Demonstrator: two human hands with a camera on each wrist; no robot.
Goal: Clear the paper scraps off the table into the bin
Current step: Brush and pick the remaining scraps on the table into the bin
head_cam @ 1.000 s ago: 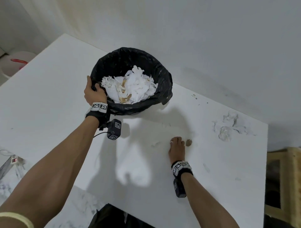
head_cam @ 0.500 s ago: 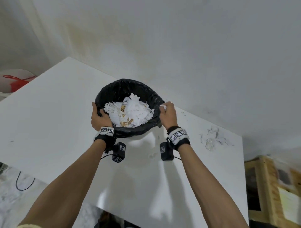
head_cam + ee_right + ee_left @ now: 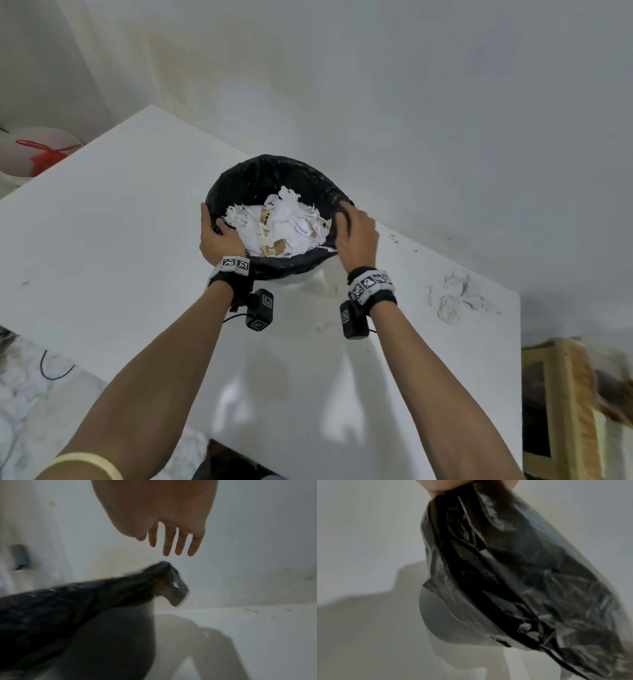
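Above the white table, the left hand grips the black-lined round bin holding torn white paper scraps. Left wrist: blurred liner hides the fingers. Right wrist: the right hand is spread, just clear of the rim.

Head view: high, looking down and forward over both forearms at table and bin, wall behind; mid-range, whole tabletop nearly in shot. Left wrist view: under left hand, very close to bin's black liner, blurred, facing along bin side toward wall. Right wrist view: below right hand, close, facing wall, liner edge just under fingers. Shared across all three: bin, liner, table surface, wall.
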